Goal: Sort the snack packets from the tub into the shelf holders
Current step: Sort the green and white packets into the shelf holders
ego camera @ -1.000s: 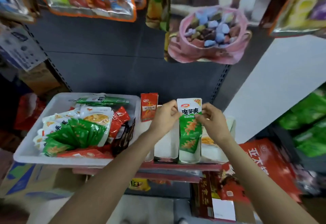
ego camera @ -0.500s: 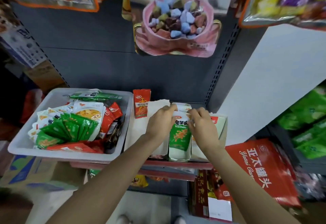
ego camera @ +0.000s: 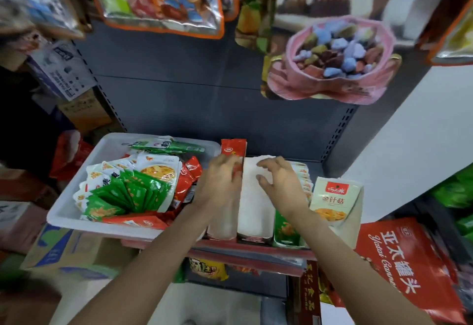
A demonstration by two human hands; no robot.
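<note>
The grey shelf (ego camera: 256,117) fills my view, with the white tub (ego camera: 76,212) at its left, heaped with green, white and red snack packets (ego camera: 133,191). Right of the tub stand the white holders (ego camera: 253,207) in a row; one holds green packets (ego camera: 285,230), and the rightmost shows a white and yellow packet (ego camera: 335,199). My right hand (ego camera: 281,184) hovers over the middle holder, fingers spread, gripping nothing. My left hand (ego camera: 220,181) sits at the upright red packet (ego camera: 233,149); whether it grips it, I cannot tell.
</note>
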